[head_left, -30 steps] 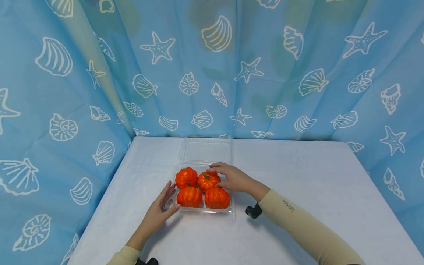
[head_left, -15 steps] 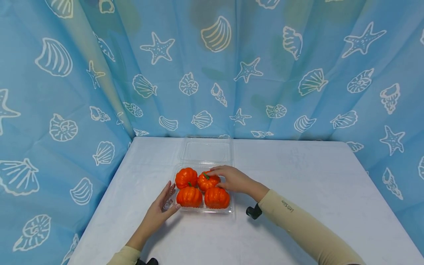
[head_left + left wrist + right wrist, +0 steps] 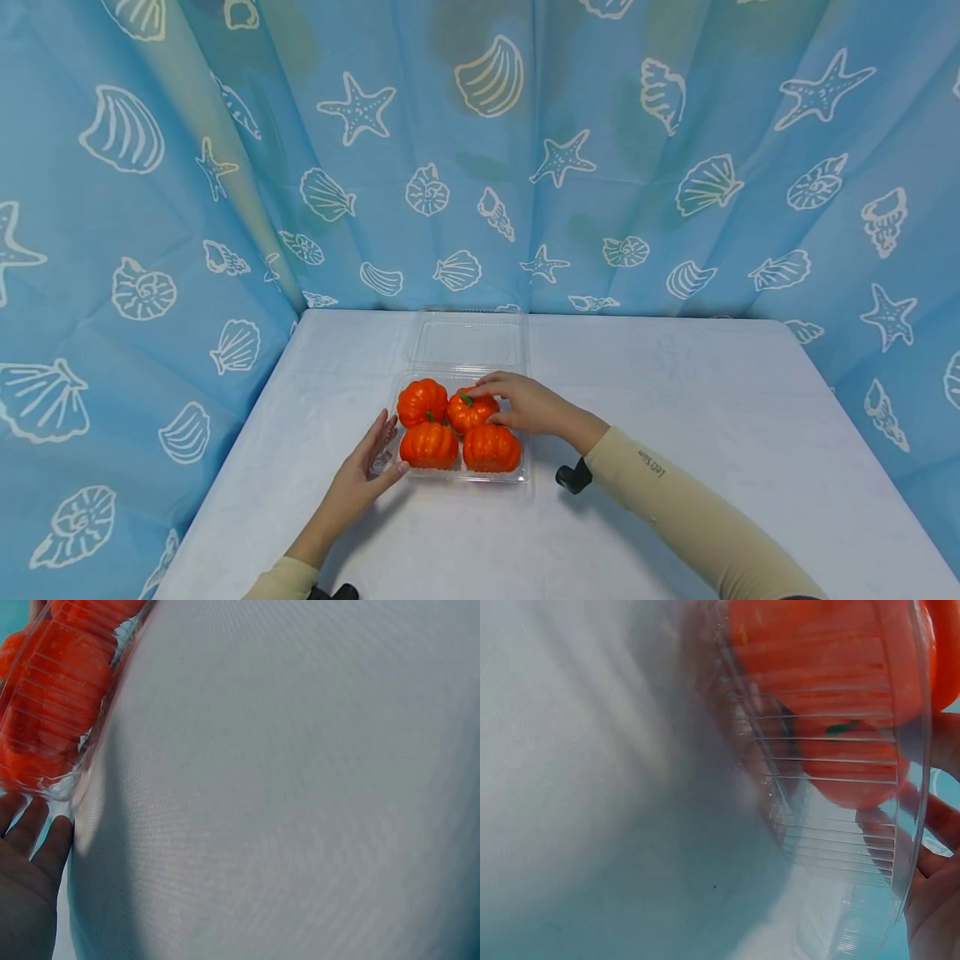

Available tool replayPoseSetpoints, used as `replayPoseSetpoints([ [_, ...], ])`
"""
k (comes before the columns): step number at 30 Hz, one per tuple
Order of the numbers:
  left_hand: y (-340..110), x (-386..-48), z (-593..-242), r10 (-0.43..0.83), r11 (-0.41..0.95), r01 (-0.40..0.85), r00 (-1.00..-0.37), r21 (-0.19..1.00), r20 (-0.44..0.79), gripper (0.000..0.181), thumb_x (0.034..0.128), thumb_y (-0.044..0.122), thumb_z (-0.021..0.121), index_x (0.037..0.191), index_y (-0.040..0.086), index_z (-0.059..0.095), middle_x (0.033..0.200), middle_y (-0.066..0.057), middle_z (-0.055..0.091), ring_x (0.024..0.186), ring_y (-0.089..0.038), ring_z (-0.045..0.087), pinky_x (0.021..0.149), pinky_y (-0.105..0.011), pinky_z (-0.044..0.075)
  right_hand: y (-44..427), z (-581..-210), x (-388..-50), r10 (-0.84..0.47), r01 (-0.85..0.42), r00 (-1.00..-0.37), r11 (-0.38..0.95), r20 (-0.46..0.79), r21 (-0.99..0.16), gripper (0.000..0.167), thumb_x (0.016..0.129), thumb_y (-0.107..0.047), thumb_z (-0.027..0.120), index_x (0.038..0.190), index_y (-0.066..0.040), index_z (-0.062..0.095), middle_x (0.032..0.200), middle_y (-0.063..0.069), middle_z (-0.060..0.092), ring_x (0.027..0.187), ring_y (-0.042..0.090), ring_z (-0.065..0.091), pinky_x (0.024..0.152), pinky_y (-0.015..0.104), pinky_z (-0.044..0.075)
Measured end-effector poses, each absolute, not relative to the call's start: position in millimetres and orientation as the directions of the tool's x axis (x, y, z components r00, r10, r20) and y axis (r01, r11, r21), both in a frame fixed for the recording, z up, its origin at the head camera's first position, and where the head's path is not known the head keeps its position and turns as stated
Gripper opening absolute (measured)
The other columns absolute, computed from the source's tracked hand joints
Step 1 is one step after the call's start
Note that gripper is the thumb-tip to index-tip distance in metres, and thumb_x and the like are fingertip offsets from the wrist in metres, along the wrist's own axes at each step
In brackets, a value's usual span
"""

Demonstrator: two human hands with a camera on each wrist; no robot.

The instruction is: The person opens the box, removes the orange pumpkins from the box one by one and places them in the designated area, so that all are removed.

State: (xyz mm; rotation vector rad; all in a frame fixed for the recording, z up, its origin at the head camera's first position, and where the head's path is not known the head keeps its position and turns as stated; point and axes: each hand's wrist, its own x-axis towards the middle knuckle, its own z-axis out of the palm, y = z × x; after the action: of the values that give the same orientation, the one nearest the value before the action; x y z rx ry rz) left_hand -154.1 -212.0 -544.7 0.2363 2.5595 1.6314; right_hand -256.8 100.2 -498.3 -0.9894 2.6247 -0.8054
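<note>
Several small orange pumpkins sit in a clear plastic clamshell container point(image 3: 522, 475) on the table. My right hand point(image 3: 534, 404) holds the back right pumpkin point(image 3: 468, 417), fingers over its far side and thumb at its near side. Through the clear wall in the right wrist view, that pumpkin point(image 3: 851, 776) shows a green stem. My left hand point(image 3: 356, 483) is at the container's left side, thumb by the front left corner and fingers extended along the side. Beside it are the back left pumpkin point(image 3: 420, 402) and front left pumpkin point(image 3: 428, 450). The front right pumpkin point(image 3: 492, 452) lies below my right thumb.
The container's clear lid point(image 3: 468, 340) lies folded back, towards the far edge of the white-covered table point(image 3: 660, 375). A blue curtain point(image 3: 420, 125) with shell and starfish prints hangs behind and to the sides. Dark wrist-camera mounts show under both wrists.
My right fingertips have shifted slightly on the back right pumpkin. The left hand, the container and the pumpkins stay where they were.
</note>
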Motion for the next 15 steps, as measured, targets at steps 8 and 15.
replayPoseSetpoints([
  [8,-211.7,-154.5,-544.2,0.180,0.421,0.086,-0.984,0.903,0.009,0.093,0.0910,0.030,0.078,0.164,0.017,0.021,0.161,-0.008,0.039,0.147,-0.029,0.039,0.119,-0.051,0.025,101.5,-491.5,-256.2,-0.681,-0.542,-0.732,0.591,-0.009,-0.597,0.050,0.093,-0.021,0.076,0.141,-0.021,0.064,0.142,0.008,0.056,0.131,0.029,0.051,0.103,0.046,0.052],
  [15,-211.5,-154.4,-544.0,0.174,0.427,0.080,-0.985,0.901,0.005,0.094,0.0905,0.030,0.078,0.164,0.016,0.021,0.161,-0.009,0.039,0.146,-0.029,0.040,0.119,-0.051,0.025,102.1,-491.3,-257.4,-0.691,-0.545,-0.722,0.564,0.006,-0.620,0.047,0.092,-0.022,0.077,0.138,-0.020,0.066,0.141,0.008,0.058,0.126,0.027,0.054,0.093,0.041,0.057],
])
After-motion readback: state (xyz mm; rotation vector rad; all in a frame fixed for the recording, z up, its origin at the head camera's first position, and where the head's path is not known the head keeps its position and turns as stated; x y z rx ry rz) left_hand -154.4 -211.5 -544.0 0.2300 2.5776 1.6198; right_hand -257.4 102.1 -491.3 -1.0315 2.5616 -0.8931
